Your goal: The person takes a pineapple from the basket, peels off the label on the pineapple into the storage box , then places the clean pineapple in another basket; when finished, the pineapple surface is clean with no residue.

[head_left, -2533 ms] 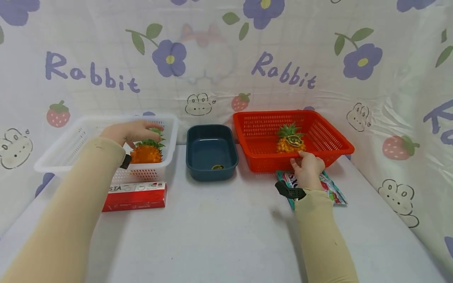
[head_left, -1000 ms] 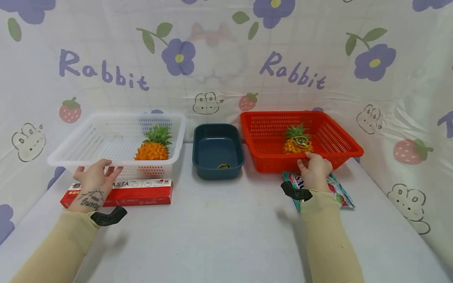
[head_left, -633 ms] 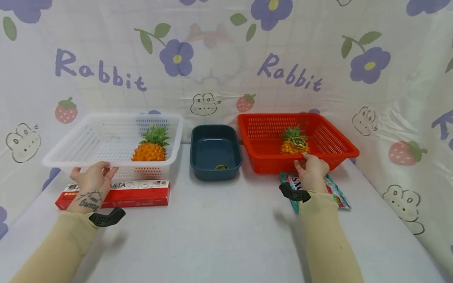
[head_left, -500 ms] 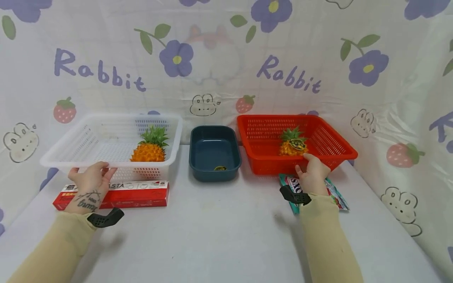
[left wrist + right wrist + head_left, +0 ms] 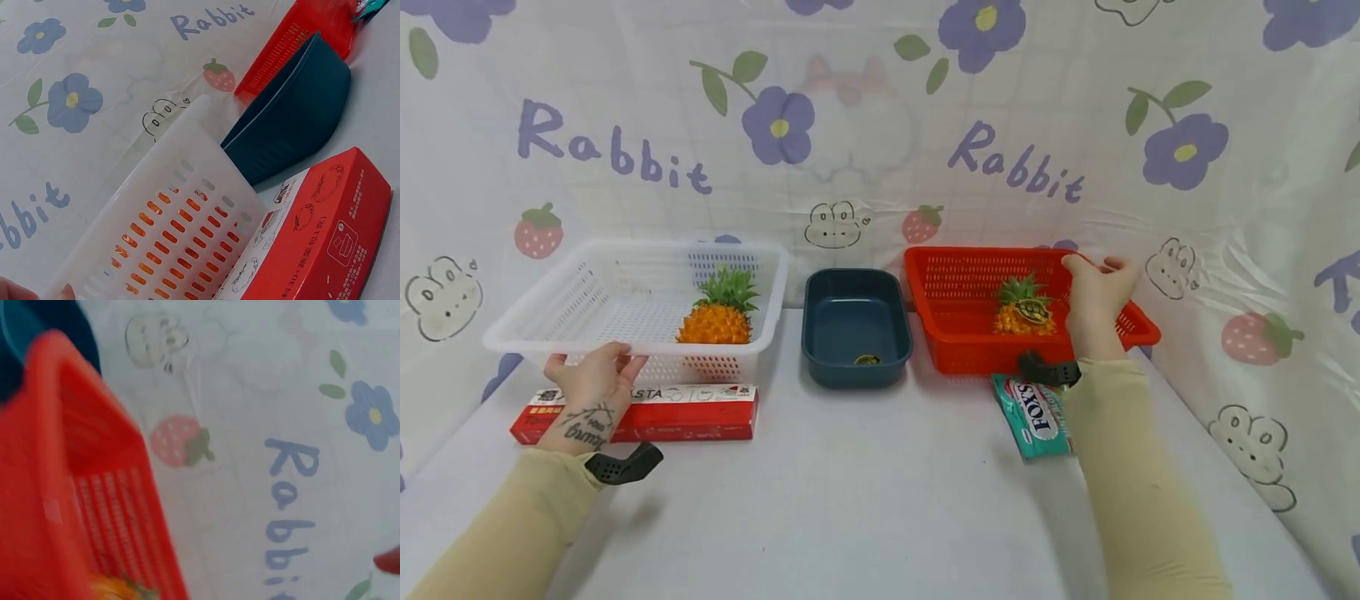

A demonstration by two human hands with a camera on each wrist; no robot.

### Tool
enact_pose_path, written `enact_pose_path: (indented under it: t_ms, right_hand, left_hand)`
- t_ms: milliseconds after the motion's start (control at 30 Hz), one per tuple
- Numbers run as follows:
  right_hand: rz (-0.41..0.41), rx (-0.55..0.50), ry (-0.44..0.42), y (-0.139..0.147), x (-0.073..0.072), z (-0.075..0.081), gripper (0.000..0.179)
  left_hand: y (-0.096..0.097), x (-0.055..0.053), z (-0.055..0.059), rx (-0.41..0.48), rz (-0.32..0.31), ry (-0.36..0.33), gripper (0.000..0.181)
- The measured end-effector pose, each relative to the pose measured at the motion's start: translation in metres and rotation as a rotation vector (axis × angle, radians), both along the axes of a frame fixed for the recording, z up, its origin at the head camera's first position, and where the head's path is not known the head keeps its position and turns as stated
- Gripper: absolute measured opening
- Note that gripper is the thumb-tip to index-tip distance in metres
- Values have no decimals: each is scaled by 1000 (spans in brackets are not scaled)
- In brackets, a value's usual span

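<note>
My left hand [image 5: 595, 387] grips the front rim of a white plastic basket [image 5: 557, 343]. A small orange pineapple [image 5: 715, 321] with a green crown stands at that basket's right end. In the left wrist view, fingertips [image 5: 67, 292] show at the basket's lower edge. On the right, my right hand [image 5: 1099, 300] is raised over the right part of a red basket [image 5: 970, 357], its fingers loosely bent around nothing. Inside the red basket sits another pineapple [image 5: 1026, 317] with a dark round label. A fingertip [image 5: 389, 560] appears at the right wrist view's edge.
Between the baskets stands a dark blue tub [image 5: 856, 373] with a round black-and-yellow label inside. A red pasta box [image 5: 700, 417] lies before the white basket. A green FOX'S candy bag [image 5: 1033, 421] lies before the red one, partly hidden by the right forearm. Patterned cloth [image 5: 865, 108] hangs behind.
My left hand moved from above the pineapple to the white basket's front rim, then stayed. In the last half second my right hand left the red basket's front rim, rising up and right.
</note>
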State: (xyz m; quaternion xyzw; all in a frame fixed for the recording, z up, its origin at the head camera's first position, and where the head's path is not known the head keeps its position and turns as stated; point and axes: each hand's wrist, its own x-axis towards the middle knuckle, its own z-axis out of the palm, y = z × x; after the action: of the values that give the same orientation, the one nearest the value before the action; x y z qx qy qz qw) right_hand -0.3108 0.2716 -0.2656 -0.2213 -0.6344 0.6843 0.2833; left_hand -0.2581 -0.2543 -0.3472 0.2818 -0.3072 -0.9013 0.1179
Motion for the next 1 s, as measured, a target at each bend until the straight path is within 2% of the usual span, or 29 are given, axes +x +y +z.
enact_pose_path:
  t_ms: [100, 233, 367, 533, 833, 1000]
  right_hand:
    - [51, 242, 9, -3, -11, 17, 51]
    - [144, 531, -29, -7, -27, 33, 56]
    - [244, 783, -68, -8, -43, 40, 60]
    - [338, 1100, -138, -3, -58, 41, 61]
    - [465, 1381, -337, -5, -84, 23, 70]
    - [528, 1360, -464, -8, -89, 13, 75]
  left_hand:
    - [1, 0, -2, -14, 7, 3, 97]
    - [0, 0, -3, -26, 15, 0, 96]
    - [0, 0, -4, -40, 15, 21, 95]
    - [1, -1, -4, -55, 9, 53, 94]
    - [0, -2, -4, -65, 16, 96, 96]
    - [0, -3, -5, -73, 24, 67, 95]
